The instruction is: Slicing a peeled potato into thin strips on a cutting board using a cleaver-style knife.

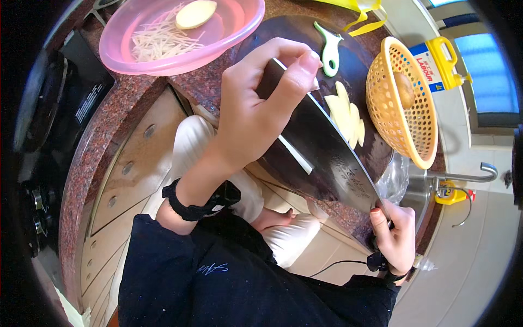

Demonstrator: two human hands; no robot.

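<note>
My right hand (396,237) grips the handle of a broad cleaver (327,143), whose blade stretches up and left over a round, dark chopping board (353,57). At the blade's far end is my left hand (257,110), thumb and index fingertip together. A small pale bit shows beside those fingertips; whether they pinch it or the blade is hidden. One pale strip (296,155) shows against the blade's dark face. Beyond the cutting edge, several peeled potato slices (345,114) lie overlapping on the board. A white-and-green peeler (330,53) rests farther back.
A pink plastic basin (229,49) at upper left holds pale shreds (163,43) and a peeled potato piece (196,14). Right of the board, a yellow perforated basket (378,98) contains an unpeeled potato (403,90). Behind stands a yellow-handled jug (441,61). A faucet (470,176) overhangs the sink.
</note>
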